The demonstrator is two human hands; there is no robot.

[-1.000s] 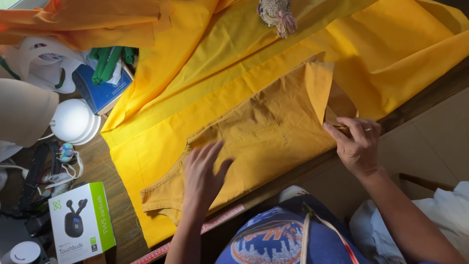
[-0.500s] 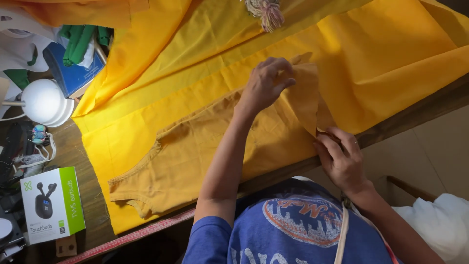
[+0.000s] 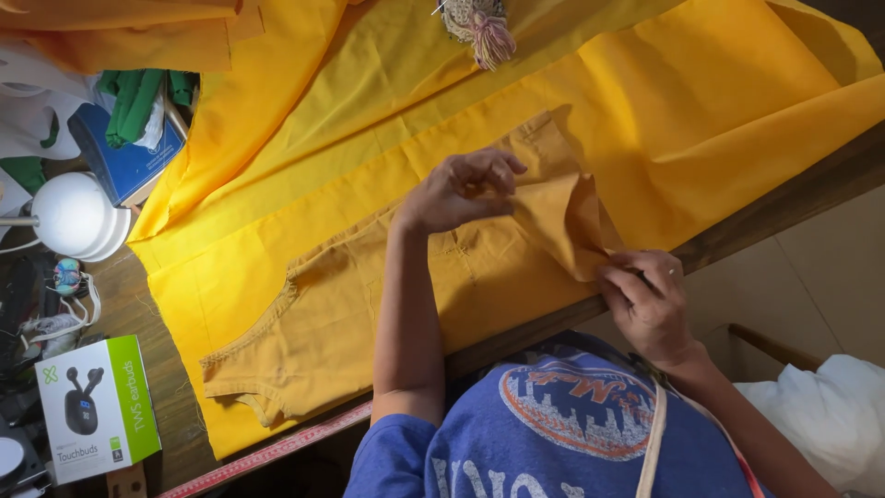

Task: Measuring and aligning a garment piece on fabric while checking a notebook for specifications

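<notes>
Compared with half a second ago, the left hand [image 3: 461, 189] has come back from the far edge of the garment [image 3: 369, 304] and now pinches a fold of it near the middle. The flap stands up between both hands instead of lying flat.

The left fingers are narrow, closed on the raised fold, with the wrist resting on the cloth, probably to keep the lower layer from sliding. The right hand [image 3: 650, 300] is at the table edge [image 3: 765, 217], and its fingers are closed on the corner of the same flap. It holds this corner low, so the flap is stretched between the two grips and its crease stays straight.

The garment is mustard colour and lies flat on the brighter yellow fabric [image 3: 701, 120], which covers most of the table. Its cut-out end points to the left, near a tape measure [image 3: 277, 452] along the near edge. The flat spread seems to keep the seams visible.

On the left there are a white round lamp [image 3: 74, 217], a blue book [image 3: 129, 161] with green cloth [image 3: 138, 97] on it, and a white-and-green box [image 3: 97, 406]. A tasselled pincushion [image 3: 479, 23] sits at the top, within reach.
</notes>
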